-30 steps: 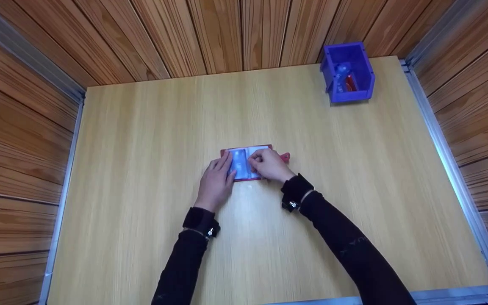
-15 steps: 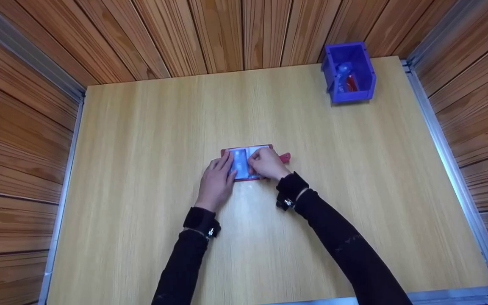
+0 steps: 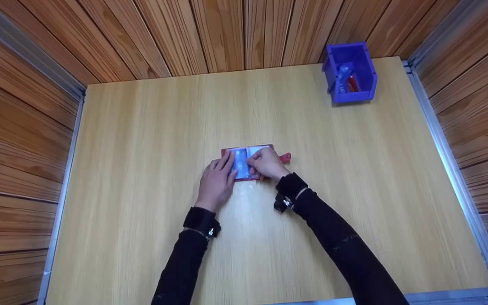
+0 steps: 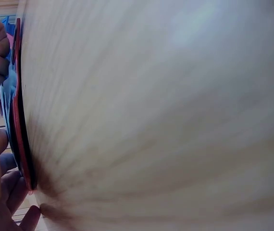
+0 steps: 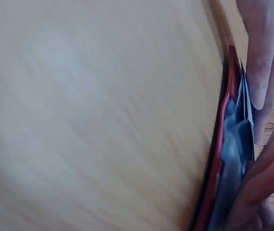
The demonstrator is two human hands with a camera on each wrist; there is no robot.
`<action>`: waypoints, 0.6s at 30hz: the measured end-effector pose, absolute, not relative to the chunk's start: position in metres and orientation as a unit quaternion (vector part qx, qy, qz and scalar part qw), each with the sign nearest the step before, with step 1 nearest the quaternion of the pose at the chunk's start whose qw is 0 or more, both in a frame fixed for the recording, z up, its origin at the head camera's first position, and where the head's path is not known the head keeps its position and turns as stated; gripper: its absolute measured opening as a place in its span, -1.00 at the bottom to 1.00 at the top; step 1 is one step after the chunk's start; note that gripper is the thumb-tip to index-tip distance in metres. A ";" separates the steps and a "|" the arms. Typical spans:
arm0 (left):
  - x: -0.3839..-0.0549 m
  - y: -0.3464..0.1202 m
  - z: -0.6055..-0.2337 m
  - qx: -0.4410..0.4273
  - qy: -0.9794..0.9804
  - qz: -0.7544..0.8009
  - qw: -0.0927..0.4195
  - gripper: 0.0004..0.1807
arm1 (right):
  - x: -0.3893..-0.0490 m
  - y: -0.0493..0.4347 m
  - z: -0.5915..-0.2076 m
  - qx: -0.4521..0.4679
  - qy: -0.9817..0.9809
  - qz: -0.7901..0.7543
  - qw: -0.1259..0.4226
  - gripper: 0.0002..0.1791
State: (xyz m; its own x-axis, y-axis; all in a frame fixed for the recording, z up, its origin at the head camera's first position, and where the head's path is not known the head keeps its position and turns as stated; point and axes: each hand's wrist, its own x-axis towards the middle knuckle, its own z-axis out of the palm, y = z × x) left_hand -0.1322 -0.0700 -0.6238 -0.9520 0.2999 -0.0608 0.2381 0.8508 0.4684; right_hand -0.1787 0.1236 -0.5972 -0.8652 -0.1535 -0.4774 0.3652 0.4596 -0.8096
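Note:
A red card wallet (image 3: 247, 180) lies spread on the wooden table in the head view, with bluish clear plastic sleeves (image 3: 239, 163) inside. Over its left side rests my left hand (image 3: 217, 182), fingers straight and flat on the sleeves. My right hand (image 3: 268, 164) is above the right half, thumb and forefinger pinching at a sleeve near the middle; the fingers hide what lies beneath. The red strap (image 3: 285, 158) sticks out to the right. Side-on, the right wrist view shows the sleeves (image 5: 240, 125) fanned slightly up from the red cover (image 5: 222, 130).
A purple bin (image 3: 351, 96) stands at the back right, holding a clear bluish item (image 3: 344, 74) and a red item (image 3: 353, 83). Wood-plank walls and metal rails (image 3: 451, 178) bound the table (image 3: 151, 140).
My right hand's fingertips have shifted slightly over the sleeves, and its wrist has moved a little left. My left hand stays in place on the wallet.

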 end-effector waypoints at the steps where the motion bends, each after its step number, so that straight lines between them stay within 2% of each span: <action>1: -0.132 -0.070 -0.623 0.140 0.960 0.235 0.066 -0.38 | -0.178 0.124 -0.597 0.069 0.810 -0.525 0.253 -0.76; 8: -0.133 -0.069 -0.620 0.137 0.961 0.227 0.082 -0.36 | -0.176 0.124 -0.596 0.095 0.789 -0.551 0.256 -0.77; 18: -0.132 -0.070 -0.621 0.138 0.959 0.239 0.068 -0.36 | -0.174 0.125 -0.596 0.111 0.786 -0.554 0.251 -0.78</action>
State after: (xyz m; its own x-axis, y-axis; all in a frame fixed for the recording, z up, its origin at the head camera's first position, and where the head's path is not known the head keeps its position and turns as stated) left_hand -0.1321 -0.0700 -0.6208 -0.9524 0.2981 -0.0644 0.2330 0.8475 0.4770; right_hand -0.1745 0.1247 -0.5959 -0.8495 -0.1043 -0.5171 0.4519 0.3620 -0.8153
